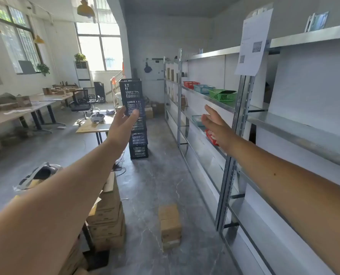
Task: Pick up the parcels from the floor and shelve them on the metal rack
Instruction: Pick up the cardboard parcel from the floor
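Both hands empty, parcels waiting on the floor.

My left hand and right hand hung spread, each grip empty; I judged stooping squarely to the parcels, lower centre, beside the metal rack, best.

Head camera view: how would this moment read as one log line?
left hand: open, empty | right hand: open, empty | cardboard parcels: stacked on floor | metal rack: beside

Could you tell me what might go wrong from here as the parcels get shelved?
Both hands, left and right, are empty and raised, so nothing is carried yet. The parcels stacked on the floor sit in the aisle and could be tripped over. The paper sheet hanging from the metal rack could be snagged.
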Available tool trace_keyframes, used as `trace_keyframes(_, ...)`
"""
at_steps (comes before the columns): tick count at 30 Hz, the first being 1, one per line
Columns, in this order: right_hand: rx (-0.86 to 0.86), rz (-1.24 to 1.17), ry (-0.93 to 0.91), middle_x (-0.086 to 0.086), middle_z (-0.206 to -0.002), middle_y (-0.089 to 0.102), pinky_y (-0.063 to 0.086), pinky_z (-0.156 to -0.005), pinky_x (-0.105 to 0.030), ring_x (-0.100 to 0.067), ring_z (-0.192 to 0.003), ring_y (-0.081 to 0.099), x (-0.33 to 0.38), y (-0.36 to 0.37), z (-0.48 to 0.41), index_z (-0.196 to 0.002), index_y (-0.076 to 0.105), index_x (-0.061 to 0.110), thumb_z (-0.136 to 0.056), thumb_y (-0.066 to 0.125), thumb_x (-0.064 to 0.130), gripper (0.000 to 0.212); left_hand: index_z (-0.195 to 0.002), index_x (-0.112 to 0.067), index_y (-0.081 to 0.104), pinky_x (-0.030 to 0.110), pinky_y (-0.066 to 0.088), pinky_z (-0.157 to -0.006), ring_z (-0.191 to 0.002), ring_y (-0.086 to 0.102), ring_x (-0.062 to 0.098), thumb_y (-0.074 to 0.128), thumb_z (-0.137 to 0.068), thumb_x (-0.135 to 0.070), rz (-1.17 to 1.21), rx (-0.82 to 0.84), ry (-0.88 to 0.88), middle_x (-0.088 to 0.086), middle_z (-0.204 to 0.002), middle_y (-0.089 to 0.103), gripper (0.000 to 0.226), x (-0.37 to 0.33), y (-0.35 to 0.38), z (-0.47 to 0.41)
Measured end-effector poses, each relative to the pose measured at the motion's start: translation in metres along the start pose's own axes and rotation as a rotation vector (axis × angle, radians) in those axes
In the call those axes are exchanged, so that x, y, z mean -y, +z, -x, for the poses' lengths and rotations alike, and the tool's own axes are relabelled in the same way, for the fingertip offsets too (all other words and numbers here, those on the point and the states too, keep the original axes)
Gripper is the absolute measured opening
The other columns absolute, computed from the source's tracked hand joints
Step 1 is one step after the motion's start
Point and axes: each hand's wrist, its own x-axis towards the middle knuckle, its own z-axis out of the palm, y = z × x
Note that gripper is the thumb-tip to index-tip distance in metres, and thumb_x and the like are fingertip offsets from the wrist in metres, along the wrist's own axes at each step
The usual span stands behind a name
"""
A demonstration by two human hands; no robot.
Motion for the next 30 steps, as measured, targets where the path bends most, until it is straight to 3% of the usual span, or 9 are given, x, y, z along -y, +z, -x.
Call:
trace_keyframes(2, -0.003, -0.033, 0.005, -0.005, -0.174, 0.021, 0.021, -0.126, -0.046, -0.023, -0.159, 0.021, -0.007, -0.002, -0.007, -0.165, 0.018, 0.033, -0.094, 0.049, 0.062, 0.083, -0.165, -0.027, 0.028, 0.043, 0.037, -0.115, -0.145, 0.045, 0.023, 0.063, -0.101, -0.049, -0.009, -0.016, -0.021, 0.004, -0.164, 0.041, 0.076, 0.005, 0.005, -0.005)
trace_keyframes(6, 0.011, -0.034, 0.026, -0.005, -0.172, 0.024, 0.027, -0.115, -0.036, -0.02, -0.157, 0.026, -0.034, -0.004, -0.023, -0.165, 0.02, 0.033, -0.105, 0.047, 0.05, 0.068, -0.162, -0.024, 0.034, 0.03, 0.044, -0.095, -0.123, 0.052, 0.015, 0.058, -0.102, -0.051, -0.039, -0.006, -0.065, -0.006, -0.142, 0.05, 0.07, 0.019, 0.019, -0.013)
trace_keyframes(11, 0.029, -0.068, 0.073, -0.002, -0.172, 0.025, 0.026, -0.115, -0.042, -0.021, -0.157, 0.026, -0.072, -0.011, -0.047, -0.165, 0.022, 0.031, -0.106, 0.046, 0.05, 0.067, -0.148, -0.031, 0.051, 0.032, 0.044, -0.101, -0.105, 0.064, -0.002, 0.056, -0.098, -0.061, -0.145, 0.01, -0.078, -0.028, -0.114, 0.061, 0.059, 0.038, 0.04, -0.033)
trace_keyframes(13, 0.05, -0.094, 0.102, -0.002, -0.173, 0.022, 0.026, -0.116, -0.042, -0.023, -0.158, 0.025, -0.09, -0.018, -0.058, -0.165, 0.022, 0.031, -0.105, 0.047, 0.053, 0.069, -0.155, -0.024, 0.048, 0.045, 0.038, -0.118, -0.129, 0.057, 0.014, 0.057, -0.084, -0.072, -0.15, -0.002, -0.115, -0.017, -0.139, 0.059, 0.086, 0.045, 0.048, -0.041)
trace_keyframes(16, 0.074, -0.101, 0.141, -0.003, -0.172, 0.027, 0.027, -0.12, -0.045, -0.025, -0.155, 0.03, -0.114, -0.03, -0.074, -0.164, 0.024, 0.032, -0.09, 0.054, 0.07, 0.089, -0.161, -0.022, 0.04, 0.055, 0.03, -0.125, -0.148, 0.044, 0.025, 0.058, -0.067, -0.085, -0.178, -0.02, -0.172, -0.001, -0.164, 0.044, 0.115, 0.056, 0.06, -0.051)
trace_keyframes(22, 0.128, -0.126, 0.229, -0.003, -0.17, 0.031, 0.03, -0.123, -0.055, -0.029, -0.153, 0.034, -0.161, -0.047, -0.106, -0.163, 0.027, 0.035, -0.076, 0.056, 0.084, 0.104, -0.16, -0.021, 0.043, 0.046, 0.033, -0.118, -0.148, 0.044, 0.024, 0.053, -0.068, -0.086, -0.3, -0.061, -0.233, 0.001, -0.165, 0.044, 0.113, 0.093, 0.089, -0.064)
trace_keyframes(24, 0.156, -0.138, 0.247, -0.003, -0.171, 0.03, 0.033, -0.119, -0.051, -0.029, -0.154, 0.034, -0.175, -0.046, -0.115, -0.163, 0.026, 0.035, -0.074, 0.055, 0.083, 0.105, -0.159, -0.018, 0.045, 0.042, 0.036, -0.113, -0.145, 0.046, 0.024, 0.051, -0.07, -0.086, -0.332, -0.059, -0.246, 0.001, -0.161, 0.048, 0.111, 0.108, 0.097, -0.066)
trace_keyframes(27, 0.175, -0.169, 0.276, -0.004, -0.171, 0.027, 0.035, -0.109, -0.044, -0.028, -0.154, 0.033, -0.196, -0.038, -0.13, -0.164, 0.025, 0.031, -0.093, 0.05, 0.067, 0.083, -0.157, -0.02, 0.047, 0.042, 0.034, -0.115, -0.141, 0.048, 0.022, 0.048, -0.071, -0.086, -0.356, -0.053, -0.262, -0.001, -0.157, 0.051, 0.109, 0.132, 0.104, -0.071)
trace_keyframes(30, 0.192, -0.187, 0.298, -0.004, -0.171, 0.028, 0.033, -0.116, -0.047, -0.028, -0.154, 0.033, -0.214, -0.027, -0.146, -0.164, 0.024, 0.031, -0.101, 0.047, 0.057, 0.072, -0.16, -0.018, 0.042, 0.054, 0.027, -0.126, -0.15, 0.04, 0.026, 0.047, -0.072, -0.084, -0.383, -0.042, -0.31, 0.004, -0.166, 0.043, 0.111, 0.156, 0.102, -0.082)
